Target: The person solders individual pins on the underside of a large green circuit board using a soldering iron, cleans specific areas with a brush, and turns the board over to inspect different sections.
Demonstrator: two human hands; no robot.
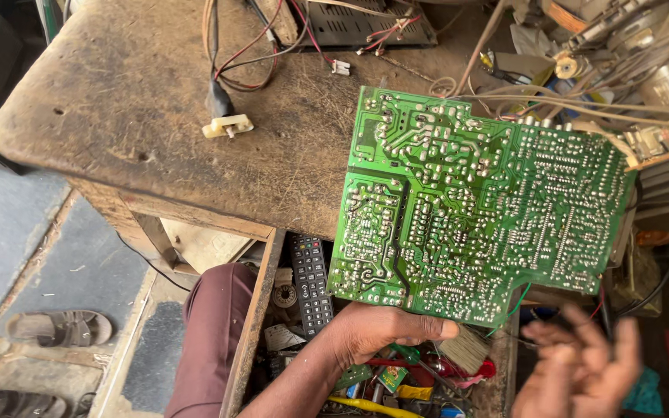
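Circuit board, green, solder side up

Circuit board (478, 209): flat rectangular panel, silvery solder dots and traces, held tilted above worn brown wooden surface (156, 116). Left hand (377, 329) fingers clamped on its near edge. Right hand (582, 368) blurred, fingers apart, empty. Open drawer (253, 333) below holds black remote (311, 282).

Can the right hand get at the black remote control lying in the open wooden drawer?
Probably not directly: the right hand is empty but off to the side, and the left hand holding the green circuit board sits between it and the black remote control.
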